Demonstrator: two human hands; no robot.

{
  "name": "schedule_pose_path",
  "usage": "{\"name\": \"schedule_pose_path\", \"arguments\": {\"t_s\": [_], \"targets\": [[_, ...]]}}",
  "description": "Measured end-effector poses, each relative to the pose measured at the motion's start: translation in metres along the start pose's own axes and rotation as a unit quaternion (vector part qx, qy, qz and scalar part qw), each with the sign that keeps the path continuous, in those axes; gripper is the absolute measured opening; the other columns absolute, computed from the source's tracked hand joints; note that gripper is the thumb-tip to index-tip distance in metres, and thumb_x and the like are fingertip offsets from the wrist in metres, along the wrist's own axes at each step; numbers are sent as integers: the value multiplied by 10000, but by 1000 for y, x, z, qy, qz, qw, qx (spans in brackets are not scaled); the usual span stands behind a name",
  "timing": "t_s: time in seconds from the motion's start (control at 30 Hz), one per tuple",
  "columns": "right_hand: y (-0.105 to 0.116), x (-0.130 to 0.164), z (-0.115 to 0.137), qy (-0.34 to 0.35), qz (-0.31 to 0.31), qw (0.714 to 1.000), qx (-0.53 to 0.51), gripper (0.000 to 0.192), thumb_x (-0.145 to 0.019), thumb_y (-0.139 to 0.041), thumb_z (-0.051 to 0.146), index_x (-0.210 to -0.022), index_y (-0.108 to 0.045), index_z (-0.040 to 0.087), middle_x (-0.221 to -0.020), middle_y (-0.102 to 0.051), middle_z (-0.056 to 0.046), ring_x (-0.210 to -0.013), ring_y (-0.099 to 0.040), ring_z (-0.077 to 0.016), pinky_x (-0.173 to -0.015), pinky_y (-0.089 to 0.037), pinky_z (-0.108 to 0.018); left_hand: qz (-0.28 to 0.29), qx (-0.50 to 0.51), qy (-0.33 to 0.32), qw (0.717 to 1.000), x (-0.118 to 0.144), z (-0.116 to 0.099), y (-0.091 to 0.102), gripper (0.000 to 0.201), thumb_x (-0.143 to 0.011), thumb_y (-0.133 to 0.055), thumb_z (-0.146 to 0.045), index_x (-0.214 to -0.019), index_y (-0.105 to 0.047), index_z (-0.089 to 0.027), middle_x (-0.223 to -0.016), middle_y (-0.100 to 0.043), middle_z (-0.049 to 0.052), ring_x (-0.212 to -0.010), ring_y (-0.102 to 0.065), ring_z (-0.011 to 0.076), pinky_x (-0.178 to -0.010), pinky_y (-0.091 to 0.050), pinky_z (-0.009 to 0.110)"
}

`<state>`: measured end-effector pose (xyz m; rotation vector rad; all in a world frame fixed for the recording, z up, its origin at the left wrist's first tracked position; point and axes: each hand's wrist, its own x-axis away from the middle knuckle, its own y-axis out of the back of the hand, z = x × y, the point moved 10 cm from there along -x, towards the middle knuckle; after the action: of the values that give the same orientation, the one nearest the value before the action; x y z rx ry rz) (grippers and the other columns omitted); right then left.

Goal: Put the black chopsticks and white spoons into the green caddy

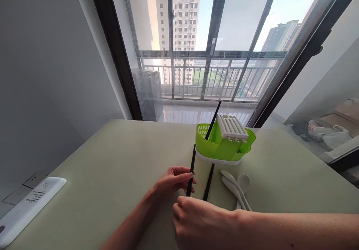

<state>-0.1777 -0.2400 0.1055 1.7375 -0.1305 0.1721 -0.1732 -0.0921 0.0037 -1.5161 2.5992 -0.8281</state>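
Black chopsticks (192, 169) stand slanted between the thumb and fingers of my left hand (178, 179). Their lower ends disappear behind my right hand (193, 220), which is curled closed around them, its fingertips hidden. Just to the right, another black chopstick (209, 182) lies on the table, partly covered by my right hand. A black chopstick (213, 121) leans inside the green utensil holder (215, 149), which has a white slotted top (232, 126) and a white base. White spoons (237, 190) lie in a loose pile beyond my right forearm, their lower ends hidden by it.
The pale table (112, 167) reaches to a glass sliding door with a dark frame (117, 55). A white power strip (33, 209) sits at the left edge by the grey wall. Bags (331, 134) show behind glass at the right.
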Motion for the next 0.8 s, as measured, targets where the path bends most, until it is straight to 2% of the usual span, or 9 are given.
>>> {"name": "schedule_pose_path", "arguments": {"t_s": [0.13,0.33,0.5,0.63,0.8], "targets": [[0,1,1,-6,-23,1000,-1,294,-899,-686,258,-610,-656,215,-615,-617,-32,-580,-527,-198,-476,-254,-345,2,-13,8,1000,1,0,-1,479,-655,-914,-487,-888,-751,-101,-809,-768,94,-607,-699,160,-622,-544,264],[2,6,-4,-21,-62,998,-14,291,-832,-737,236,-562,-627,229,-566,-598,-1,-536,-505,-191,-486,-285,-358,13,-5,16,1000,2,1,-6,493,-603,-932,-510,-803,-739,-104,-768,-760,77,-558,-676,147,-543,-486,233],[4,12,-11,-33,-54,998,8,301,-803,-745,167,-542,-609,229,-540,-564,8,-525,-487,-180,-475,-283,-348,26,-41,8,999,2,1,-8,398,-635,-920,-482,-686,-745,-128,-713,-744,50,-566,-608,101,-566,-449,211],[7,16,-13,-30,-55,998,18,287,-792,-728,134,-548,-611,230,-574,-585,-4,-545,-491,-180,-481,-294,-348,39,-46,18,998,3,3,-10,364,-666,-900,-480,-705,-762,-146,-722,-733,41,-623,-624,119,-613,-462,222],[7,16,-10,-24,-42,999,26,261,-795,-708,134,-569,-630,238,-617,-615,-5,-543,-496,-182,-486,-319,-356,67,-68,30,995,6,4,-14,385,-675,-885,-507,-709,-770,-142,-697,-702,37,-590,-564,104,-552,-403,213]]}}
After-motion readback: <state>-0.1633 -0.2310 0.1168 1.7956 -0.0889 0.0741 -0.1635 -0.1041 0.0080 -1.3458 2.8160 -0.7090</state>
